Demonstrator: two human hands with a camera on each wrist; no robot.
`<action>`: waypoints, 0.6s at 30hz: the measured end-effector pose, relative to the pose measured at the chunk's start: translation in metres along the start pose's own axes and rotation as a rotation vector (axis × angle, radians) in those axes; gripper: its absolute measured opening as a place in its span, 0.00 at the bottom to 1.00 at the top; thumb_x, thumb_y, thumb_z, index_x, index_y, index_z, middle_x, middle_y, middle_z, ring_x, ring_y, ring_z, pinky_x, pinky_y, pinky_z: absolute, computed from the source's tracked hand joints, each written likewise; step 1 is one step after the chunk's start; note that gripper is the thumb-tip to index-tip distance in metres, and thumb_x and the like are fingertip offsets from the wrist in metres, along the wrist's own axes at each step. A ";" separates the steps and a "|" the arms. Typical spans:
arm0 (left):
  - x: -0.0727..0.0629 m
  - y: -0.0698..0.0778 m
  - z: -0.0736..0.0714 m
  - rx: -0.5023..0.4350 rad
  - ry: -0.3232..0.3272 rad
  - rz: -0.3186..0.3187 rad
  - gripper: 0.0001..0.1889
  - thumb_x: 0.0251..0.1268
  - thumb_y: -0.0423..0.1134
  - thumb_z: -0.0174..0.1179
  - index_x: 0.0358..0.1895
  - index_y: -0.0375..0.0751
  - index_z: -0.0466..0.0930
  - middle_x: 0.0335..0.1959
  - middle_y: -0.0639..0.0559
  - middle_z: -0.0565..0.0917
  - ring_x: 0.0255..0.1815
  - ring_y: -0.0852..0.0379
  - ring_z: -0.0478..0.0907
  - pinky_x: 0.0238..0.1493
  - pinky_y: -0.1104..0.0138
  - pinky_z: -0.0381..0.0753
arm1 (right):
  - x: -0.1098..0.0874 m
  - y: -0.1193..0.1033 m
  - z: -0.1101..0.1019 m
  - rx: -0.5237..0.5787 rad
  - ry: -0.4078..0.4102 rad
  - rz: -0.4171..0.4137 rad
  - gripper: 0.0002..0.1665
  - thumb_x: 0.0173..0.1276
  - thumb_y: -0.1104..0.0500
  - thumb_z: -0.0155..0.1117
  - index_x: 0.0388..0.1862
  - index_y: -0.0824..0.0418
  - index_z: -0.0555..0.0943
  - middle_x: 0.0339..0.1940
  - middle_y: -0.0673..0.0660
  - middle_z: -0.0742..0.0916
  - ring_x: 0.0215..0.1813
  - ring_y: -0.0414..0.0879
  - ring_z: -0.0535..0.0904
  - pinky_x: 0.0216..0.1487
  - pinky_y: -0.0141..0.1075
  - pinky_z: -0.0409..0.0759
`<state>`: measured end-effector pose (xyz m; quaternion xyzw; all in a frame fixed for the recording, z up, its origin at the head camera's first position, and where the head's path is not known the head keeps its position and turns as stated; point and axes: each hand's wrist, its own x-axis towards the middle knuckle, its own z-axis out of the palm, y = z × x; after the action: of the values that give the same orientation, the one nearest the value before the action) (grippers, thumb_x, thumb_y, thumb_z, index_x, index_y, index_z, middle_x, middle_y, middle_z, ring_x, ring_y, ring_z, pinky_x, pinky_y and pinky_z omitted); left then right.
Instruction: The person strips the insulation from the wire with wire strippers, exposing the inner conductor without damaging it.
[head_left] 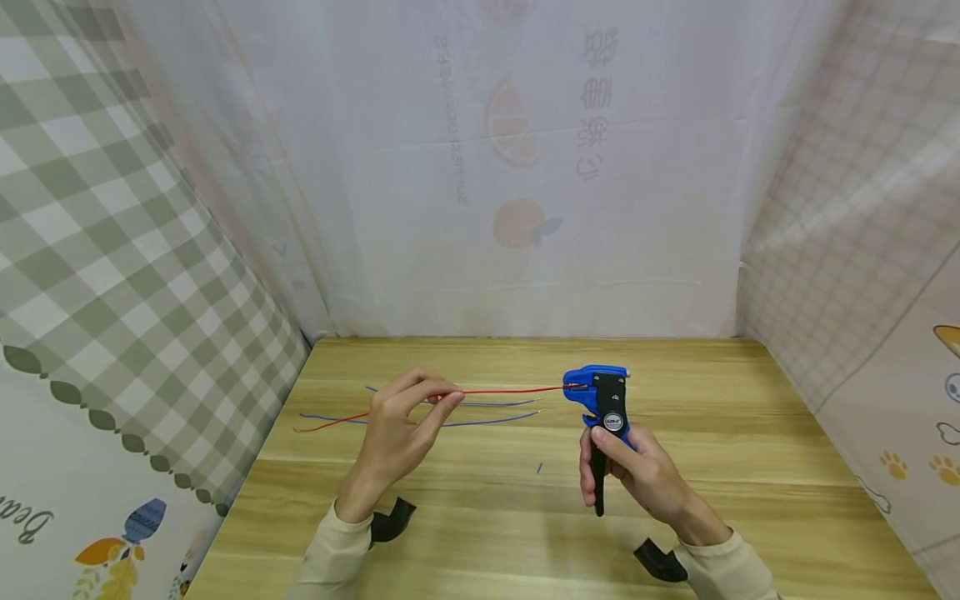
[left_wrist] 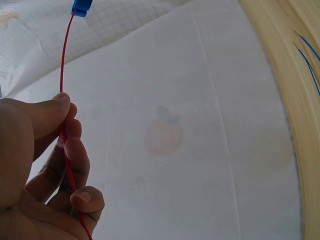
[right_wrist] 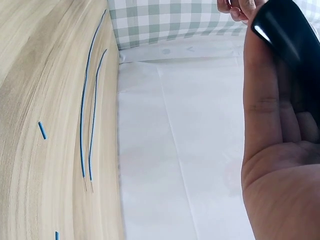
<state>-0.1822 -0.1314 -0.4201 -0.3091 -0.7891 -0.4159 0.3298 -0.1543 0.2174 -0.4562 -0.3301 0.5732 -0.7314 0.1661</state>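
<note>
A red wire (head_left: 510,392) runs almost level between my two hands in the head view. My left hand (head_left: 405,425) pinches it between thumb and fingertips, and its tail trails off to the left. The wire's right end sits in the jaws of a blue and black wire stripper (head_left: 611,396). My right hand (head_left: 645,471) grips that tool by its handles, head upward. In the left wrist view the red wire (left_wrist: 63,60) passes along the fingers up to the blue tip of the stripper (left_wrist: 81,7). The right wrist view shows a black handle (right_wrist: 287,35) in the palm.
Two blue wires (head_left: 495,420) with bare ends lie on the wooden table (head_left: 480,517) behind and below the red wire. A short blue piece (head_left: 539,468) lies nearer the front, and another blue bit (right_wrist: 57,235) shows in the right wrist view. Cloth walls enclose the table.
</note>
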 end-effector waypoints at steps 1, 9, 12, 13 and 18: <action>0.000 0.000 0.000 0.001 0.000 -0.002 0.06 0.66 0.27 0.80 0.40 0.42 0.96 0.36 0.52 0.91 0.35 0.57 0.87 0.39 0.70 0.85 | 0.000 0.000 0.000 -0.004 -0.001 0.000 0.22 0.94 0.67 0.31 0.44 0.80 0.70 0.31 0.62 0.87 0.31 0.47 0.91 0.36 0.47 0.93; 0.000 0.001 0.000 0.005 -0.016 -0.016 0.05 0.67 0.28 0.80 0.40 0.42 0.96 0.36 0.52 0.91 0.35 0.58 0.86 0.40 0.73 0.83 | 0.000 0.000 -0.001 -0.026 -0.002 -0.005 0.22 0.94 0.67 0.31 0.43 0.79 0.71 0.29 0.68 0.85 0.30 0.50 0.90 0.35 0.48 0.92; 0.001 0.000 0.001 0.008 -0.012 -0.001 0.06 0.66 0.27 0.80 0.40 0.41 0.96 0.36 0.52 0.91 0.34 0.58 0.86 0.40 0.72 0.84 | 0.000 0.000 -0.001 -0.023 0.000 -0.002 0.22 0.94 0.67 0.31 0.43 0.79 0.70 0.29 0.66 0.85 0.29 0.50 0.90 0.35 0.47 0.92; 0.000 0.000 0.001 0.008 -0.014 -0.002 0.06 0.66 0.27 0.80 0.40 0.41 0.96 0.36 0.52 0.91 0.34 0.57 0.86 0.40 0.72 0.84 | 0.000 0.000 -0.001 -0.023 0.002 0.000 0.22 0.94 0.67 0.31 0.43 0.79 0.70 0.29 0.65 0.85 0.29 0.50 0.89 0.34 0.47 0.92; 0.001 0.000 0.000 0.004 -0.016 -0.010 0.06 0.66 0.27 0.80 0.40 0.41 0.96 0.36 0.52 0.91 0.34 0.57 0.86 0.40 0.73 0.84 | 0.000 0.001 -0.001 -0.024 0.009 0.001 0.22 0.95 0.66 0.31 0.42 0.79 0.69 0.27 0.67 0.82 0.26 0.50 0.88 0.31 0.47 0.91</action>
<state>-0.1823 -0.1307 -0.4196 -0.3081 -0.7941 -0.4133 0.3220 -0.1548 0.2180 -0.4570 -0.3283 0.5826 -0.7261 0.1598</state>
